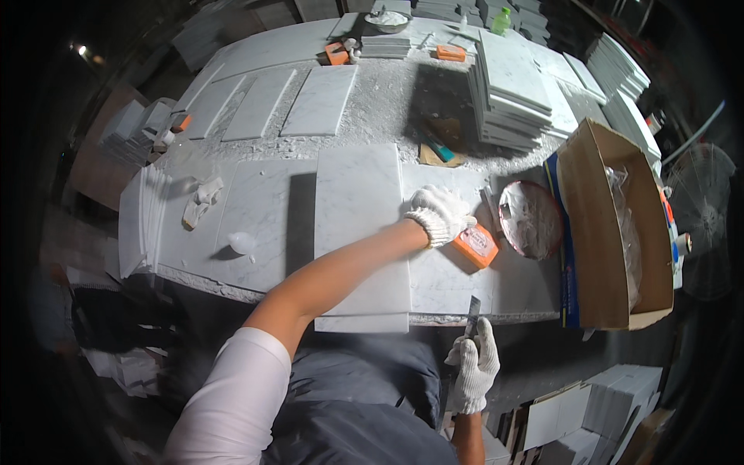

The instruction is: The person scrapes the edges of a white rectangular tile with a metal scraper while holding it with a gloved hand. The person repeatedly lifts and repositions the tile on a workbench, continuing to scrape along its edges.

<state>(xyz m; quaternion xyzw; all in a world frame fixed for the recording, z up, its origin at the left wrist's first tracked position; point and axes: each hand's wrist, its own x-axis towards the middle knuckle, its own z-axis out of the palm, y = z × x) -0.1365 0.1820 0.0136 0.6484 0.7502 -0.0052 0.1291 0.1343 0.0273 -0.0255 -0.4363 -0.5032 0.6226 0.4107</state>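
The person works at a long table (387,101) that is dusted with white powder. The left hand (440,215), in a white knitted glove, is at the upper left edge of an orange block (475,246). Its fingers are bent, but one cannot tell whether they grip the block or only touch it. The right hand (474,368), gloved also, is lower, in front of the table edge, and holds a thin flat blade (473,310) between thumb and fingers, with the tip upward.

The block lies on the pale surface, to the right of a white marbled slab (358,194); the left forearm crosses over this slab and covers a part of it. On the other side, the block's way is limited by a round dish (532,219) with white paste, and directly after it by a tall cardboard box (612,225) containing clear plastic. Behind the dish stands a high stack of slabs (511,101). Farther left are a small translucent cup (241,242) and a crumpled glove (203,203). A fan (707,221) is beyond the box.
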